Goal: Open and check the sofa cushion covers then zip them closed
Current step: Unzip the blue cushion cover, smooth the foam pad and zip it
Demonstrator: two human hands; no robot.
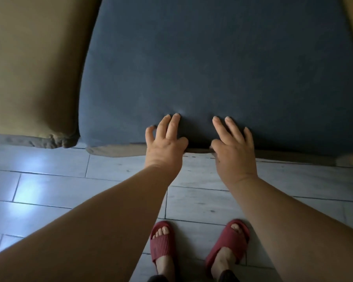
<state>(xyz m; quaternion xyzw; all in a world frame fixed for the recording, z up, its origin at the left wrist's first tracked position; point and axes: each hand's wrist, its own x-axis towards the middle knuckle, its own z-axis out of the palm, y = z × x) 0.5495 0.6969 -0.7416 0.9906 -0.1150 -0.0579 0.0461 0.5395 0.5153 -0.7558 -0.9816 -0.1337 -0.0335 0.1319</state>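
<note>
Head view is looking steeply down onto a dark blue cushion (222,64), which is filling the upper centre and right of the frame. Its cover is showing a fine, matte woven texture, stretched smooth, with rounded corners and a soft, bulging front edge. The left hand (166,145) and the right hand (233,151) are resting side by side on that front edge, at the middle of the frame.

The fingers (172,127) of the left hand are lying spread and nearly straight on the top face, and their tips are pressing a small dimple and faint creases into the fabric. The fingers (232,127) of the right hand are lying just as flat and splayed. Both thumbs are sitting against the lower front edge, pointing toward each other; whether they are hooking under it I cannot tell. Neither hand is closing round anything.

At the upper left a tan cushion (29,68) is lying just beside the blue one, its smooth cover puckering into wrinkles at the near corner. A dull grey-brown base strip (114,152) is showing beneath both cushions.

Below, the floor (49,190) of pale, wood-grained planks with dark joints is catching a glossy bluish reflection at the left. At the bottom centre, two feet are standing in dark red sandals (160,242) with ribbed, rubbery straps.
</note>
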